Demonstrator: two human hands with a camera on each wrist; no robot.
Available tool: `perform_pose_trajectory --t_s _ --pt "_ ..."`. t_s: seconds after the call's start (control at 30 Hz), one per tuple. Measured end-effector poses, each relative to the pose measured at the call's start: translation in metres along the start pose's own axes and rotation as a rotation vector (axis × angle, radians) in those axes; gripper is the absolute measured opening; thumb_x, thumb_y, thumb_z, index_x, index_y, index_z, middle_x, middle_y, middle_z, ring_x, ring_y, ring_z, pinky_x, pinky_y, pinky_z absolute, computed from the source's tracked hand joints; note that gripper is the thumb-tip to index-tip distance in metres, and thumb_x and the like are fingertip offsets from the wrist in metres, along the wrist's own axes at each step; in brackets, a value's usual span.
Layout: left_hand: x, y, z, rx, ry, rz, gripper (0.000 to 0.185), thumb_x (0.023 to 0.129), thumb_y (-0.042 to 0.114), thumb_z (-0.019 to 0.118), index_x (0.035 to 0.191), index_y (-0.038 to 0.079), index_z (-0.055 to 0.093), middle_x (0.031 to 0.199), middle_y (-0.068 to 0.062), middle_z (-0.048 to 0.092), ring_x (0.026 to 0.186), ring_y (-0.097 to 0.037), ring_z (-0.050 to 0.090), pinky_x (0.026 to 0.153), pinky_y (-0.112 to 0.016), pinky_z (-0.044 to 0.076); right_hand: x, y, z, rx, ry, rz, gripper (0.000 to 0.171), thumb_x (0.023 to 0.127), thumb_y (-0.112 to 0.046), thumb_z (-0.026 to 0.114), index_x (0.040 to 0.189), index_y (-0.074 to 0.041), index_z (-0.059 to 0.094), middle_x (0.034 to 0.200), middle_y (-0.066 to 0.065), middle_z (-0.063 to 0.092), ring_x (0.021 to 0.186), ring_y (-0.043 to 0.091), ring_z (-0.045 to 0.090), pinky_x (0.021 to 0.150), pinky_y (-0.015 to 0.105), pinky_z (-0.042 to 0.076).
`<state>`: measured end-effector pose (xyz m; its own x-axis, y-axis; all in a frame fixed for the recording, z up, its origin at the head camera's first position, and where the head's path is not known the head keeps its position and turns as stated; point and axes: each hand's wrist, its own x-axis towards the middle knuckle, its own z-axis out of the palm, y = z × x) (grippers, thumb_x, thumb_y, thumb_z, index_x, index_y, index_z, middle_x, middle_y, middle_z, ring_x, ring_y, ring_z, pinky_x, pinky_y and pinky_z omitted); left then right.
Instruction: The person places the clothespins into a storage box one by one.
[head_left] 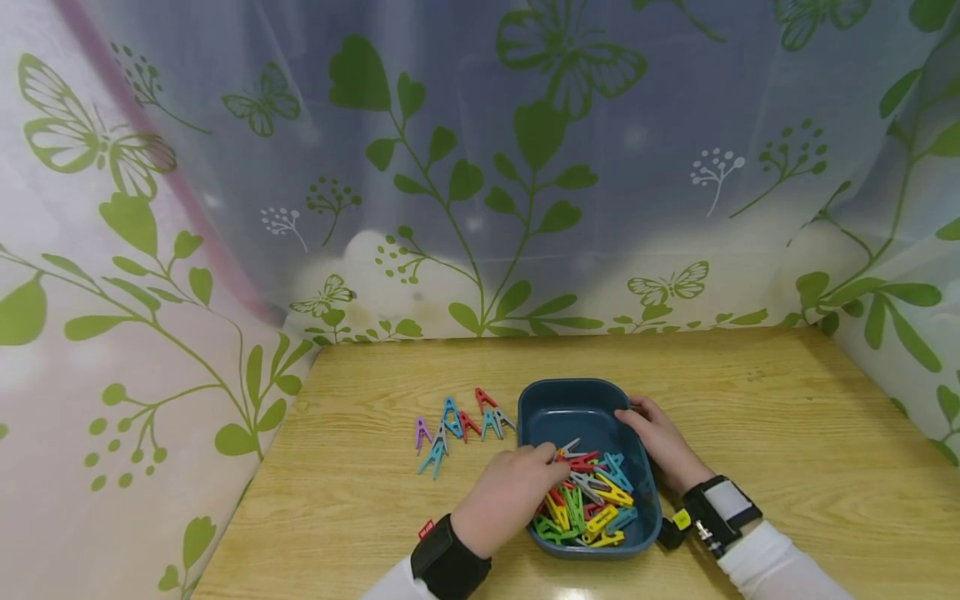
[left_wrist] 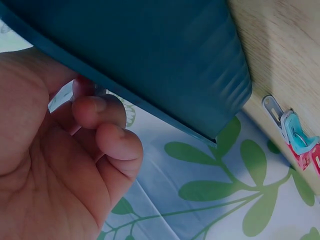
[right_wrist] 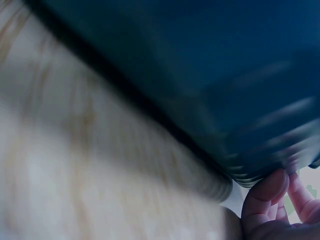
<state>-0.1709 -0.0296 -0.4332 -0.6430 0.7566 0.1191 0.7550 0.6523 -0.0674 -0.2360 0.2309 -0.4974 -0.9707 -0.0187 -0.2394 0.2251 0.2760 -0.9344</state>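
A dark blue plastic bin [head_left: 573, 392] stands on the table, its near half heaped with colourful clothespins [head_left: 600, 500]. My left hand [head_left: 510, 492] reaches over the bin's left rim, fingers curled down at the pile. A clothespin sits between its thumb and fingertips, mostly hidden by them; a small grey piece [left_wrist: 100, 91] shows there in the left wrist view. At the bin's right side my right hand [head_left: 663, 442] grips the rim, thumb over the edge and fingers outside. The right wrist view shows its thumb and fingers [right_wrist: 270, 190] pinching the bin's far edge.
To the left of the bin, several loose clothespins [head_left: 450, 417] in purple, blue, red, teal and grey lie on the wooden table [head_left: 337, 500]. A curtain [head_left: 450, 208] with green leaves and butterflies hangs behind the table and along both sides.
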Motion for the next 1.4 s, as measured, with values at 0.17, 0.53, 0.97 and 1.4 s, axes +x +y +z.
perform_pose_trajectory --t_s 0.17,0.53,0.97,1.4 --pt "-0.0009 0.0007 0.0016 -0.004 0.001 0.001 0.021 0.099 0.016 0.070 0.118 0.024 0.072 0.103 0.005 0.064 0.076 -0.007 0.055 0.066 -0.021 0.048 0.0012 0.0005 0.0005 -0.007 0.010 0.009 0.066 0.107 -0.043 0.051 0.153 0.000 0.031 0.150 0.026 0.040 0.131 0.039 0.048 0.105 0.046 0.043" --pt "-0.0016 0.0017 0.0058 0.014 -0.011 0.005 0.020 0.100 0.019 0.068 0.118 0.026 0.071 0.108 0.005 0.065 0.083 -0.009 0.061 0.068 -0.024 0.051 0.0025 0.0021 0.0014 -0.023 0.021 0.004 0.065 0.106 -0.042 0.052 0.151 0.000 0.033 0.151 0.027 0.040 0.132 0.040 0.047 0.107 0.050 0.041" --pt "-0.0017 0.0024 0.0027 -0.004 -0.012 0.016 0.019 0.100 0.020 0.069 0.118 0.024 0.071 0.106 0.006 0.065 0.081 -0.006 0.059 0.067 -0.021 0.050 0.0015 0.0008 0.0013 -0.009 0.007 0.006 0.067 0.106 -0.043 0.052 0.153 0.000 0.030 0.151 0.026 0.039 0.131 0.039 0.048 0.105 0.047 0.043" --pt "-0.0079 -0.0037 0.0008 -0.093 0.098 0.086 0.014 0.100 0.029 0.071 0.110 0.021 0.067 0.096 0.008 0.059 0.072 -0.002 0.049 0.062 -0.015 0.039 0.0003 0.0010 0.0008 -0.008 0.009 0.006 0.067 0.107 -0.042 0.052 0.153 0.000 0.029 0.152 0.026 0.037 0.132 0.039 0.046 0.107 0.049 0.041"
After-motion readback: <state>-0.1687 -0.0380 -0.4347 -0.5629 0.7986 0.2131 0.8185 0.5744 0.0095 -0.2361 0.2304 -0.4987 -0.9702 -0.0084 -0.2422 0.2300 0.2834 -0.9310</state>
